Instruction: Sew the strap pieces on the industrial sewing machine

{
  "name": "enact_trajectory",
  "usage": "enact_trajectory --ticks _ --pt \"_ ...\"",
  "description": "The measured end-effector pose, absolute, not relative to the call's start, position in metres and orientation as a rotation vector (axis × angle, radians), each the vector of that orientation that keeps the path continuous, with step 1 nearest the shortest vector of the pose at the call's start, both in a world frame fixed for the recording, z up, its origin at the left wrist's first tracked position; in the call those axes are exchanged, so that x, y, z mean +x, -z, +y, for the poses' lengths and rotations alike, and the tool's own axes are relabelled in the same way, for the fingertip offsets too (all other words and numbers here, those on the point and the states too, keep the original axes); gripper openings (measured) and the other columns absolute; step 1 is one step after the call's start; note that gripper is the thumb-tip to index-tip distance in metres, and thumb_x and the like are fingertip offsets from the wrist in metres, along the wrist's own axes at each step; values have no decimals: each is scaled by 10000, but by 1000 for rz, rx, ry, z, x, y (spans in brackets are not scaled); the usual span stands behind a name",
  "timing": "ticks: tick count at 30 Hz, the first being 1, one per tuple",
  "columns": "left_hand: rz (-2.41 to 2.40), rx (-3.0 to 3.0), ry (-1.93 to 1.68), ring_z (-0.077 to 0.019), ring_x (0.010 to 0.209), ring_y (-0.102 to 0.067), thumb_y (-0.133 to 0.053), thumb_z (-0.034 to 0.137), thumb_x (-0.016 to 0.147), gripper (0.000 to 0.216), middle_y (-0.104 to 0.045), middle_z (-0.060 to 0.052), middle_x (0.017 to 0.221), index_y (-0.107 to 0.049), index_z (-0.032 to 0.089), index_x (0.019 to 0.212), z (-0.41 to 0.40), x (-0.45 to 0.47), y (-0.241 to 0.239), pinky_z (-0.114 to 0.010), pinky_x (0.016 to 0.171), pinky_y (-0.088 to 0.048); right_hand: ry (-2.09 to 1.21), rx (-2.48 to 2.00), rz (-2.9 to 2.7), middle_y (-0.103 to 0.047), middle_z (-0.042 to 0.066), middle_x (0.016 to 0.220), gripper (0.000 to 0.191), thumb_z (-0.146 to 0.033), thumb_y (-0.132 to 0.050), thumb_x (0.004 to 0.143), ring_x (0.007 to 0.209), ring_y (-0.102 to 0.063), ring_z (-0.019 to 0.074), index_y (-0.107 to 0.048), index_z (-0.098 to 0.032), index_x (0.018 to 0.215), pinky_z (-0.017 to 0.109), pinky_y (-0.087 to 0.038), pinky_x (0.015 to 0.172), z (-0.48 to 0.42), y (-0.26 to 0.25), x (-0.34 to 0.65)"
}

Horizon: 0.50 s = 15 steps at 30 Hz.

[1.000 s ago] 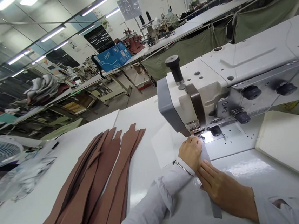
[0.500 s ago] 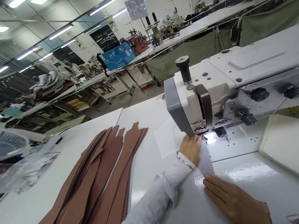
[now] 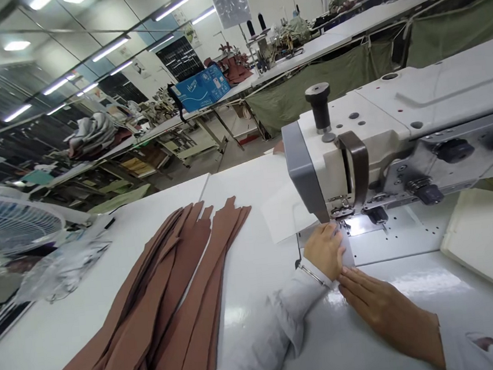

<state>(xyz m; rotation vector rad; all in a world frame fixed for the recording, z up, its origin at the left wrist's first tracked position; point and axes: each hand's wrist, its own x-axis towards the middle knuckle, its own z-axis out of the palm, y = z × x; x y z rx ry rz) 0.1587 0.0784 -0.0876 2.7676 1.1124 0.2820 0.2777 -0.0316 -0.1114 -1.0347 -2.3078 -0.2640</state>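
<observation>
My left hand (image 3: 325, 252) rests on a pale grey strip of material (image 3: 347, 250) just below the presser foot (image 3: 341, 212) of an industrial sewing machine (image 3: 348, 157). The strip's upper end is hidden under the machine head and my left hand. My right hand (image 3: 384, 305) lies flat on the white table (image 3: 247, 188) with its fingers together, their tips close to the strip's lower end and my left wrist. A bundle of long brown leather strips (image 3: 169, 291) lies to the left of both hands.
A white sheet (image 3: 286, 213) lies behind the needle area, and a cream pad (image 3: 491, 237) sits at the right. A fan (image 3: 15, 225) and a plastic bag (image 3: 66, 266) stand at the left table edge. Further tables with machines and a blue box (image 3: 200, 87) stand behind.
The pale strip has shortened steadily as it travels up toward the needle. My right hand has moved up beside my left hand. The whole scene has shifted slightly right in view.
</observation>
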Motion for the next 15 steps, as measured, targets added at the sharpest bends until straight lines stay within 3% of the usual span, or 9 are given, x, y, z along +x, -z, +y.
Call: enact_trajectory --ticks 5,9,15 --pt "1213 2732 -199 -219 1092 -501 -552 219 818 277 -562 -72 1192 -578 177 1090 86 162 90 -339 919 -462 299 -996 -2355 -605 180 1115 346 38 -352 814 1104 -536 283 -613 -21 1033 407 -516 887 -24 114 281" --pt "1229 2750 -165 -215 1090 -493 -548 227 823 309 -567 -71 1174 -548 170 1127 87 163 90 -338 922 -442 291 -986 -2346 -610 177 1105 250 -57 -418 875 1113 -527 292 -615 -29 1027 437 -502 905 -21 118 281" --pt "1247 2785 -284 -255 1099 -463 -578 523 772 444 -559 -100 1153 -592 141 997 74 166 88 -406 963 -370 161 -894 -2238 -636 147 1055 218 -101 -513 864 1090 -546 261 -596 -47 1058 399 -496 913 -25 116 285"
